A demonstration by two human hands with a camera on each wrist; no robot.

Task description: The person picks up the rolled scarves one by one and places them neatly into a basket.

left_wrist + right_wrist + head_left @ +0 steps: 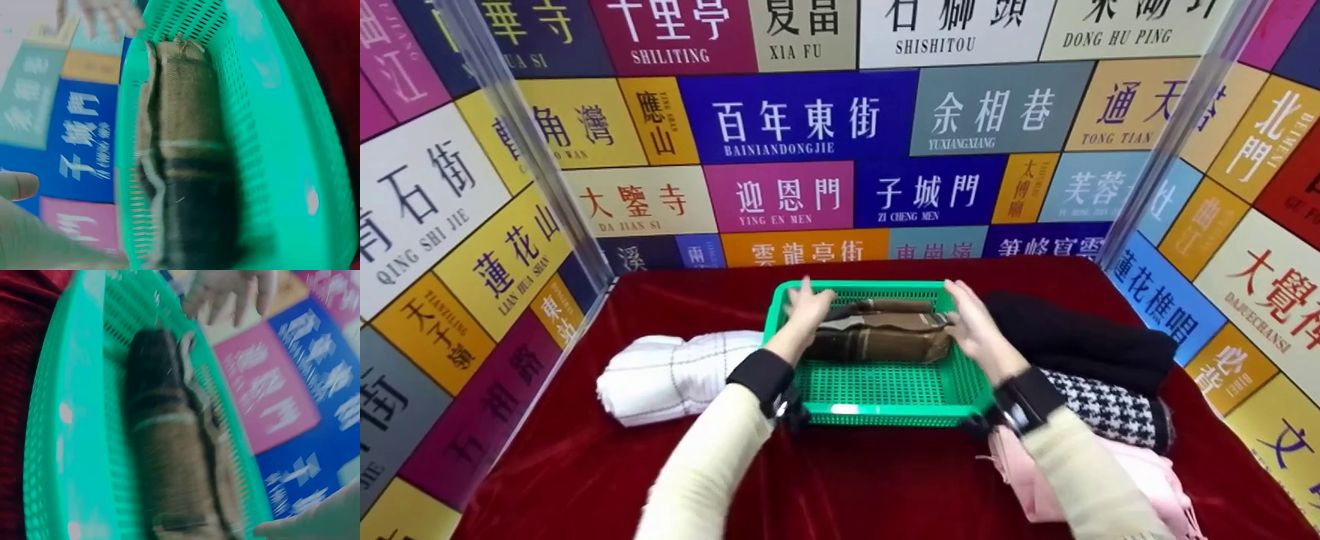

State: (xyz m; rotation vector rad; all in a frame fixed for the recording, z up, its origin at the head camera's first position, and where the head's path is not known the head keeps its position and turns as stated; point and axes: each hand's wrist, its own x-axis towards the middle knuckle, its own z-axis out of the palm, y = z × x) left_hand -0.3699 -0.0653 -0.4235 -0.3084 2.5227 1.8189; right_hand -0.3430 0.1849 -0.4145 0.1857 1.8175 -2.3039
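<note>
A rolled brown plaid scarf [885,336] lies along the far side inside a green plastic basket [877,416]. My left hand [808,311] is over the basket's left side, near the scarf's left end. On the opposite side, my right hand [975,330] is near the scarf's right end. Both hands have their fingers extended and look blurred. In the left wrist view the scarf [194,112] shows tan and dark bands, with no fingers around it. The right wrist view also shows the scarf [169,439] lying free in the basket.
Left of the basket lies a rolled white scarf [675,375]. To the right are a folded black cloth [1080,337], a black-and-white houndstooth roll [1110,409] and a pink fringed scarf [1132,472]. Dark red velvet [825,480] covers the table, with sign-printed panels behind.
</note>
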